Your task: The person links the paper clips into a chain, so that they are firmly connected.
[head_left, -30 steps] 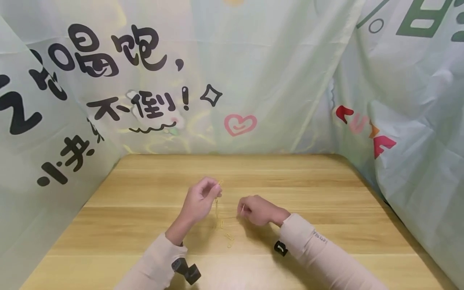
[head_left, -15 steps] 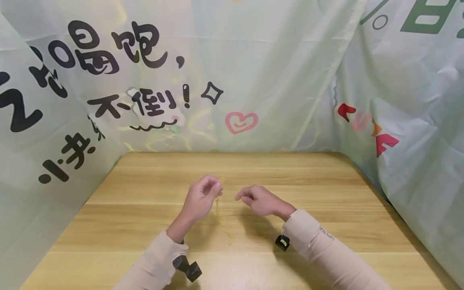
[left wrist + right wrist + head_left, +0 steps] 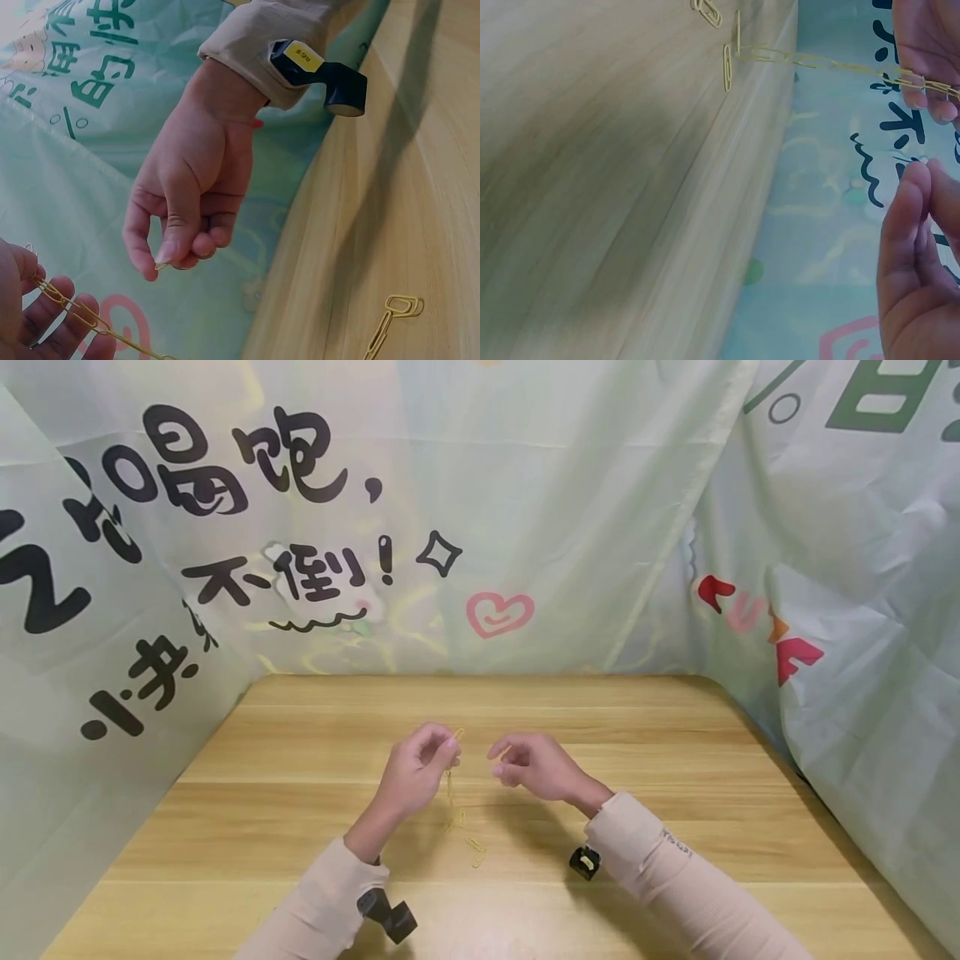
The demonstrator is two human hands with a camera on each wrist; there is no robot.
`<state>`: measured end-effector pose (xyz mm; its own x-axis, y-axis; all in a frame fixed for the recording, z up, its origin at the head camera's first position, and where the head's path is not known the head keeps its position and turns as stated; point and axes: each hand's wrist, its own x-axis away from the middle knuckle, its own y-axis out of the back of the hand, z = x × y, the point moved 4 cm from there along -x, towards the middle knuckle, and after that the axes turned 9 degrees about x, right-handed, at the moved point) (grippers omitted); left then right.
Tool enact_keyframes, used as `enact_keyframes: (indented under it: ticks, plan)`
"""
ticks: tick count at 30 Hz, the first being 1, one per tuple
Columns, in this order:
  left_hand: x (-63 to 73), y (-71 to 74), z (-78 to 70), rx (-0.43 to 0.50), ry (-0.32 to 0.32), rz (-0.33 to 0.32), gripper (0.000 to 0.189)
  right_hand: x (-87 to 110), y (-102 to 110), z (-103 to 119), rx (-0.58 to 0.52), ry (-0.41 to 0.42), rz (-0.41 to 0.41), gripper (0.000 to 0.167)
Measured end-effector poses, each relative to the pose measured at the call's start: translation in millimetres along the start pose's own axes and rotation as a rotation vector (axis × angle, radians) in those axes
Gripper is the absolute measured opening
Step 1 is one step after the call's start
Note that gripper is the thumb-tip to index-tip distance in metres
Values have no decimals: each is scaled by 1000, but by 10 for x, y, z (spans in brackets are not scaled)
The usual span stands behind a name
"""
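In the head view my left hand (image 3: 416, 772) pinches the top of a chain of yellow paper clips (image 3: 450, 789). The chain hangs from the fingertips down to the table, and its upper links cross the fingers (image 3: 71, 319) in the left wrist view. Level with it on the right, my right hand (image 3: 542, 766) is raised above the table. Thumb and forefinger of this hand pinch a small yellow paper clip (image 3: 161, 266), mostly hidden by the fingertips. A gap separates the two hands. Below them, loose yellow paper clips (image 3: 476, 852) lie on the wood.
The wooden table (image 3: 300, 852) is enclosed by pale green printed cloth (image 3: 585, 527) at the back and both sides. A black wrist camera (image 3: 386, 916) sits under the left sleeve, and another black camera (image 3: 585, 862) under the right one.
My right hand has risen from near the tabletop; its forefinger, stretched out half a second ago, now bends toward the thumb. My left hand stays in place with the paper clip chain.
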<state>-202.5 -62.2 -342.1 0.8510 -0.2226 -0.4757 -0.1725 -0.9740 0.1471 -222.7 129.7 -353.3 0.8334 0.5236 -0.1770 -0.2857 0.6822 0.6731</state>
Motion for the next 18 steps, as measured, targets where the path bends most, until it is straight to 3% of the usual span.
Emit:
enact_keyframes:
  ticks: [6,13,18]
  plan:
    - [9,3,7,19,2,-11,6,-5,8,17,-121,-58,-7,15]
    - [6,4,12,23,21,-11,6,-17,43,54,67,-31,-77,9]
    - [2,11,39,20,20,-4,9,-18,71,109,38,-18,-114,15]
